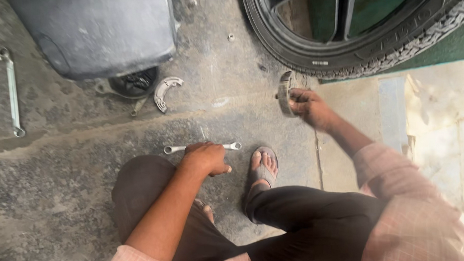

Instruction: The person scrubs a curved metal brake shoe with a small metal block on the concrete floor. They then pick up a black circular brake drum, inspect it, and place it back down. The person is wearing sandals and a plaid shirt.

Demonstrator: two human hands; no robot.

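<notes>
The wrench (pixel 201 147) lies flat on the concrete floor (pixel 59 171), and its long axis runs from left to right across the view, with one ring end pointing left and the other pointing right toward the sandaled foot (pixel 263 167). It is a thin, bright metal tool with a small ring at each end, and its middle part is hidden under the left hand (pixel 206 158). This hand rests on the wrench with the knuckles up and the fingers curled down over the shaft; whether they really close around it I cannot tell. The left forearm comes up from the lower left, over the bent knee. The right hand (pixel 307 106) is stretched forward and to the right, just below the black tyre (pixel 355 55), and its fingers are pressed around a curved, dusty grey brake shoe (pixel 284 93), which stands upright with its long axis going up and down. A second curved brake shoe (pixel 165 91) lies on the floor further left, near a dark grey cover (pixel 94 32). Another long wrench (pixel 12 89) lies at the far left.
</notes>
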